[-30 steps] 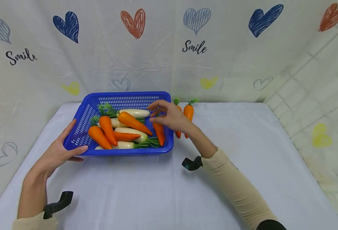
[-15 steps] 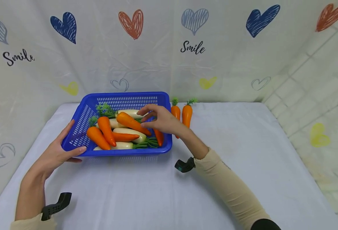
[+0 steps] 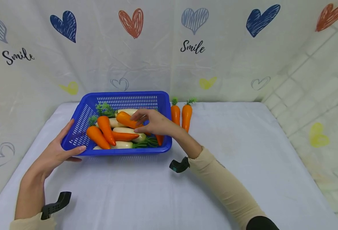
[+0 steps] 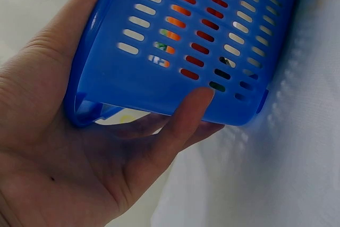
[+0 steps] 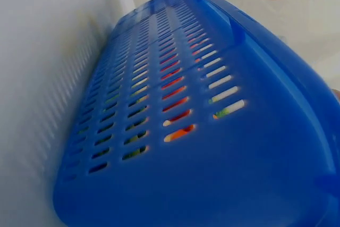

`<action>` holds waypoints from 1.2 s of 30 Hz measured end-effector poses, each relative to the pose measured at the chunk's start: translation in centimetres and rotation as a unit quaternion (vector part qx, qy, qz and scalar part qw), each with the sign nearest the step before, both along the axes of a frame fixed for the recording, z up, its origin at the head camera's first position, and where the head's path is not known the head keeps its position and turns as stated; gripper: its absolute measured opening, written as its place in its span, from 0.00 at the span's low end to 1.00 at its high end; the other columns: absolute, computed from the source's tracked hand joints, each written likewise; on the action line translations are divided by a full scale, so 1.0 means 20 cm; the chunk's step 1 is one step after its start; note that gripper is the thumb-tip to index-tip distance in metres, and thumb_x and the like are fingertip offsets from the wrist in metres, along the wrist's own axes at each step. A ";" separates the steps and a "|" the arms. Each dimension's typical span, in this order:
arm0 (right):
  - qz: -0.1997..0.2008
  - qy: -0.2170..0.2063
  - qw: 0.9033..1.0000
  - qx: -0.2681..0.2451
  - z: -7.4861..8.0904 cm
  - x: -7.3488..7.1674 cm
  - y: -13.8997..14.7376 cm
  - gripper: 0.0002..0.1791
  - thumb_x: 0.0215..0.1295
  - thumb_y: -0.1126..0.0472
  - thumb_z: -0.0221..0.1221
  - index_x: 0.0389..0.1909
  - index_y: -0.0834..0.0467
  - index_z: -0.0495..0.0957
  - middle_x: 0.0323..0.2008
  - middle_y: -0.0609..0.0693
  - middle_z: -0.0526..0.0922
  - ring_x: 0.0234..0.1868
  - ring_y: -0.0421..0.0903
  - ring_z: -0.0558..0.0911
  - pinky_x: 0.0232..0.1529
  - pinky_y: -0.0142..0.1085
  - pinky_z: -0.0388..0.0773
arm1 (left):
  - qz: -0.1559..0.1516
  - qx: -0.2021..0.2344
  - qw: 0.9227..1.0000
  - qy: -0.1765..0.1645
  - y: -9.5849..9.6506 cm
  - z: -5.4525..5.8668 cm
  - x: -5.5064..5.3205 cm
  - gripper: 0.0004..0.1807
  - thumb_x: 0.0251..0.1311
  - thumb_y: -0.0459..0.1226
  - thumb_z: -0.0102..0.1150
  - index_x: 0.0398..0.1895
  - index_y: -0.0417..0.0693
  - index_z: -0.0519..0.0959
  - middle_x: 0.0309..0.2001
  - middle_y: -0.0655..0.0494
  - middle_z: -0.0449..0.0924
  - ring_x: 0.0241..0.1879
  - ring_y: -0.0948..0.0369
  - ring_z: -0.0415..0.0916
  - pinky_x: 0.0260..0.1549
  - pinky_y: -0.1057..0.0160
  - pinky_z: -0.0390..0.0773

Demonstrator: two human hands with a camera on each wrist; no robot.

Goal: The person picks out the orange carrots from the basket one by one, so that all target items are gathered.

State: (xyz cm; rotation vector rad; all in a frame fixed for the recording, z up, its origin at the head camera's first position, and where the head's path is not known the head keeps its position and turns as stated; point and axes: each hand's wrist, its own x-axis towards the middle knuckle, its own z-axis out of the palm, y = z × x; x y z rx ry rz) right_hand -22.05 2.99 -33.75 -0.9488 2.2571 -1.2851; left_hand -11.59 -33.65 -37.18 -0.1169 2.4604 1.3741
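A blue slotted plastic basket [image 3: 126, 152] holds several orange carrots [image 3: 97, 138] and several white radishes [image 3: 124, 145] with green stems. My left hand [image 3: 55, 151] holds its left front corner; up close, the thumb and fingers straddle that corner of the basket [image 4: 159, 89]. Reaching in over the right side, my right hand [image 3: 154, 122] has bent fingers, with fingertips right at a carrot [image 3: 124, 118] lying on top of the pile. Part of that carrot is hidden behind the hand. The right wrist view is mostly filled by the basket's front wall [image 5: 212, 168].
Two carrots with leafy tops, a left one [image 3: 175, 114] and a right one [image 3: 187, 115], lie on the table just right of the basket. A white cloth [image 3: 243, 143] covers the table. Behind it hangs a pale curtain [image 3: 157, 57] printed with hearts.
My right hand has moved left and slightly down, from over the carrot at the basket's right end to the carrot on top of the pile. The left hand stays on the basket.
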 end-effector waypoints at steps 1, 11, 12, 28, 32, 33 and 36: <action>0.003 0.000 1.000 0.006 0.00 0.00 -0.01 0.23 0.68 0.62 0.69 0.61 0.61 0.78 0.59 0.57 0.84 0.60 0.53 0.85 0.63 0.39 0.83 | 0.001 0.000 1.000 0.000 0.00 0.00 0.00 0.57 0.71 0.48 0.62 0.79 0.87 0.24 0.82 0.27 0.33 0.50 0.56 0.79 0.42 0.57 0.90; 0.033 -0.025 0.999 0.027 -0.03 0.00 -0.05 0.24 0.68 0.63 0.68 0.62 0.62 0.78 0.61 0.59 0.81 0.59 0.52 0.84 0.62 0.36 0.83 | -0.001 0.007 1.000 0.000 0.00 0.01 0.00 0.57 0.71 0.48 0.63 0.79 0.87 0.25 0.83 0.29 0.32 0.49 0.60 0.79 0.42 0.56 0.90; 0.035 -0.027 0.999 0.027 -0.03 0.00 -0.05 0.24 0.67 0.64 0.69 0.62 0.62 0.78 0.61 0.60 0.81 0.58 0.53 0.84 0.62 0.36 0.83 | 0.000 0.008 1.000 -0.001 0.00 0.01 0.00 0.57 0.71 0.48 0.63 0.79 0.87 0.25 0.83 0.29 0.32 0.49 0.60 0.80 0.43 0.56 0.90; 0.059 -0.045 0.995 0.067 -0.09 0.00 -0.12 0.23 0.67 0.66 0.68 0.62 0.63 0.77 0.59 0.58 0.85 0.59 0.52 0.84 0.61 0.37 0.84 | 0.002 0.004 1.000 -0.001 0.00 -0.01 0.00 0.57 0.71 0.48 0.62 0.80 0.85 0.24 0.83 0.29 0.31 0.53 0.53 0.77 0.42 0.58 0.90; 0.060 -0.039 0.994 0.083 -0.10 -0.01 -0.13 0.20 0.67 0.66 0.68 0.59 0.61 0.80 0.53 0.57 0.87 0.53 0.49 0.86 0.57 0.33 0.85 | 0.002 0.007 1.000 0.001 0.00 -0.01 0.00 0.57 0.71 0.48 0.63 0.80 0.85 0.25 0.83 0.29 0.32 0.51 0.55 0.78 0.43 0.57 0.90; 0.060 -0.036 0.994 0.088 -0.10 -0.01 -0.13 0.19 0.67 0.66 0.68 0.58 0.60 0.81 0.51 0.57 0.87 0.52 0.48 0.86 0.56 0.32 0.85 | 0.002 0.006 1.000 0.002 0.00 -0.01 0.00 0.57 0.71 0.48 0.63 0.80 0.85 0.25 0.83 0.28 0.32 0.51 0.55 0.77 0.42 0.57 0.90; 0.060 -0.021 0.993 0.100 -0.10 -0.02 -0.13 0.16 0.68 0.65 0.68 0.56 0.58 0.82 0.48 0.56 0.88 0.48 0.47 0.85 0.53 0.30 0.84 | 0.002 0.004 1.000 0.005 0.00 -0.01 0.00 0.58 0.71 0.48 0.63 0.80 0.85 0.24 0.83 0.28 0.32 0.52 0.55 0.77 0.42 0.58 0.90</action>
